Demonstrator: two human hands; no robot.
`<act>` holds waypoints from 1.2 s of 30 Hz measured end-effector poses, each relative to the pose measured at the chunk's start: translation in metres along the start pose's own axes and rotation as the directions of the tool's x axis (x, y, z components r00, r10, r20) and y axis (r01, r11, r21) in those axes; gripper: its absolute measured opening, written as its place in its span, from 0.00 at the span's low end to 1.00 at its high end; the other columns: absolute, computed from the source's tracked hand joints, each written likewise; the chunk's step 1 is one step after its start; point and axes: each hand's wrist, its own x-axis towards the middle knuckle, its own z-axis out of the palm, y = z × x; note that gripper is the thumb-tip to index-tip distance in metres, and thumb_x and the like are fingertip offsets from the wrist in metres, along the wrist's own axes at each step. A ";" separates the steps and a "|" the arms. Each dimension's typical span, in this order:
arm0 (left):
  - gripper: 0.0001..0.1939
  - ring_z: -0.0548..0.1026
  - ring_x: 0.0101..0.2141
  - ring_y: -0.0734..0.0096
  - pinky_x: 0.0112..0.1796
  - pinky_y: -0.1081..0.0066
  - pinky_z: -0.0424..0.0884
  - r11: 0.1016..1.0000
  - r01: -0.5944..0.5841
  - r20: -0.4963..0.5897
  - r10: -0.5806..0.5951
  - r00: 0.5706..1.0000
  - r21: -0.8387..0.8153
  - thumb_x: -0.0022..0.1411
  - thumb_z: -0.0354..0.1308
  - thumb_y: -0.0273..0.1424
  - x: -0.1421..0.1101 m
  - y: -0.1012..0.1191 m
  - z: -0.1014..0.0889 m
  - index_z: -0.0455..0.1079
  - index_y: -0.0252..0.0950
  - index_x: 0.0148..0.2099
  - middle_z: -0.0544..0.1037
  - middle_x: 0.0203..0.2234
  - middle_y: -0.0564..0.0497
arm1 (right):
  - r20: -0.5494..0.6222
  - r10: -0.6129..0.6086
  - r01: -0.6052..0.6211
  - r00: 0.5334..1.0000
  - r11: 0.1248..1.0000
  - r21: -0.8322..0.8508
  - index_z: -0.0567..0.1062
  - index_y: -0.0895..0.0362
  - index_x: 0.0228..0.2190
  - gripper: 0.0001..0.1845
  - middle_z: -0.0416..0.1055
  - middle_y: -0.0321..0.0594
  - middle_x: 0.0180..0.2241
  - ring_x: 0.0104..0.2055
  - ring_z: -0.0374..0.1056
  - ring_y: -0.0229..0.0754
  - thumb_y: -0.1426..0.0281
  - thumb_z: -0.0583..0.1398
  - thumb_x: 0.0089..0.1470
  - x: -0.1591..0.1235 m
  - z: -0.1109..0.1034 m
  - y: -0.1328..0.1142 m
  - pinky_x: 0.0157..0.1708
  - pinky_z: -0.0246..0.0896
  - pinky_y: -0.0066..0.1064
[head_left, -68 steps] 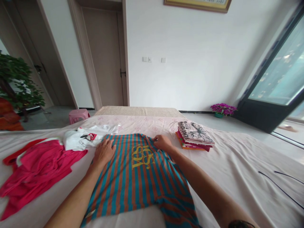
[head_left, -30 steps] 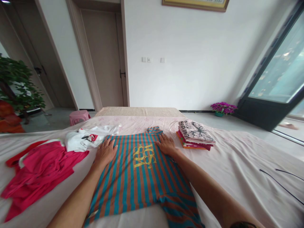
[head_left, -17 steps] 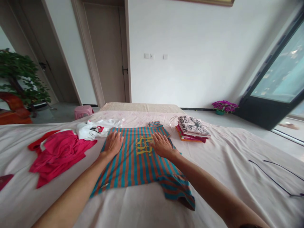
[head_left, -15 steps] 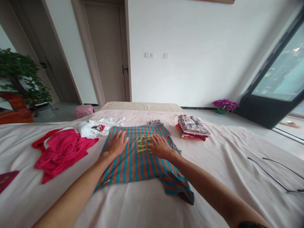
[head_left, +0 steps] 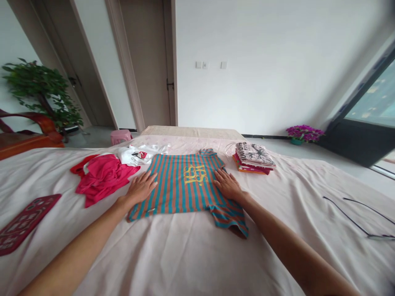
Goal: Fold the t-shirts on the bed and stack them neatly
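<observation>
A teal and brown striped shirt (head_left: 185,185) with a yellow logo lies spread flat on the pale pink bed sheet (head_left: 191,255). My left hand (head_left: 141,187) rests palm down on the shirt's left edge, fingers stretched out. My right hand (head_left: 227,185) lies flat on the shirt's right side, just above the near sleeve, fingers also extended. Neither hand holds anything.
A crumpled pink garment (head_left: 100,176) and a white one (head_left: 135,154) lie left of the shirt. A stack of folded clothes (head_left: 253,158) sits at the right. A dark red patterned item (head_left: 21,222) lies near left, thin black hangers (head_left: 361,222) far right.
Both hands slid down and outward over the shirt, from near the collar to its sides. The camera drew back and tilted, so more of the bed shows.
</observation>
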 end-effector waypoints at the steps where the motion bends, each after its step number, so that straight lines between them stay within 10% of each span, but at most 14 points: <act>1: 0.27 0.57 0.66 0.52 0.62 0.48 0.53 1.000 0.009 -0.013 -0.009 1.000 0.014 0.70 0.42 0.42 -0.003 -0.001 -0.002 0.61 0.42 0.67 0.59 0.68 0.43 | 0.020 0.018 -0.018 1.000 1.000 -0.003 0.53 0.55 0.68 0.33 0.46 0.43 0.70 0.71 0.43 0.51 0.55 0.43 0.68 -0.001 -0.003 -0.001 0.68 0.37 0.51; 12: 0.30 0.53 0.68 0.58 0.65 0.54 0.51 0.950 -0.292 -0.023 0.291 0.956 -0.109 0.70 0.42 0.47 -0.052 0.035 -0.009 0.55 0.45 0.70 0.56 0.69 0.47 | -0.002 -0.245 0.245 0.969 0.968 0.052 0.53 0.50 0.68 0.33 0.47 0.39 0.70 0.71 0.41 0.49 0.51 0.43 0.68 -0.037 -0.013 -0.035 0.68 0.36 0.49; 21: 0.28 0.54 0.68 0.60 0.65 0.56 0.53 0.924 -0.375 -0.029 0.374 0.927 -0.071 0.70 0.45 0.44 -0.073 0.013 -0.011 0.55 0.50 0.70 0.55 0.69 0.51 | -0.052 -0.153 0.157 0.987 0.985 0.068 0.59 0.52 0.66 0.29 0.53 0.40 0.68 0.70 0.47 0.48 0.58 0.46 0.68 -0.051 -0.015 -0.008 0.68 0.39 0.47; 27: 0.27 0.54 0.68 0.62 0.65 0.56 0.52 0.932 -0.349 -0.029 0.348 0.937 -0.100 0.70 0.45 0.43 -0.076 0.008 -0.006 0.57 0.49 0.69 0.56 0.69 0.51 | -0.178 -0.158 0.220 0.971 0.882 0.416 0.77 0.55 0.49 0.20 0.74 0.44 0.52 0.55 0.68 0.48 0.68 0.57 0.56 -0.070 -0.040 0.005 0.57 0.61 0.40; 31: 0.27 0.56 0.67 0.63 0.65 0.57 0.53 0.937 -0.335 -0.023 0.334 0.942 -0.102 0.70 0.44 0.44 -0.072 0.009 -0.004 0.59 0.48 0.68 0.58 0.68 0.51 | 0.006 -0.243 0.170 0.970 0.695 0.699 0.79 0.57 0.41 0.14 0.78 0.41 0.37 0.36 0.72 0.42 0.65 0.58 0.55 -0.093 -0.072 0.016 0.38 0.68 0.33; 36: 0.24 0.66 0.61 0.64 0.62 0.64 0.59 0.935 -0.308 -0.005 0.312 0.950 -0.174 0.69 0.46 0.47 -0.072 0.021 -0.018 0.67 0.46 0.61 0.69 0.61 0.51 | 0.208 -0.470 0.223 0.858 0.705 0.673 0.79 0.53 0.46 0.20 0.76 0.40 0.43 0.42 0.71 0.42 0.72 0.62 0.49 -0.125 -0.105 0.023 0.43 0.66 0.32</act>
